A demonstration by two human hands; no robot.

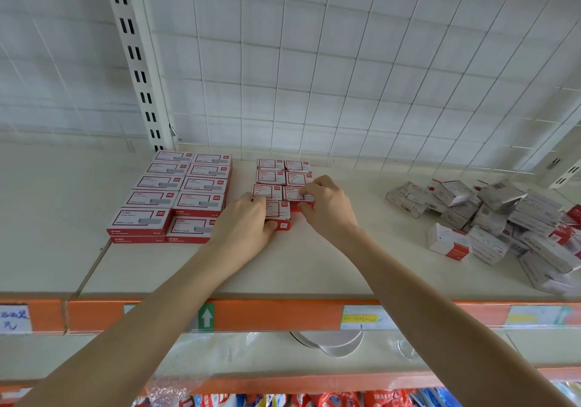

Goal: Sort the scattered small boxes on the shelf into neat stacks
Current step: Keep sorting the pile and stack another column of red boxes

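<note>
At the centre of the frame both hands work on the middle group of small red-and-white boxes [273,176], set in two columns running back toward the wire grid panel [345,60]. The left hand [243,221] curls round the front box [278,211] of the left column, thumb against its red front face. The right hand [327,208] pinches the front box of the right column [292,193], fingertips on its top and thumb at its near edge.

To the left, just beside this group, a neat block of larger boxes [179,192] lies two across and stacked. At right of the frame, well apart, a loose pile of boxes [503,218] lies tilted and tumbled on the cream shelf [345,265]. A slotted upright [138,60] rises at upper left. The orange shelf edge [283,314] carries a green arrow sticker [206,317] and a price label [364,318].
</note>
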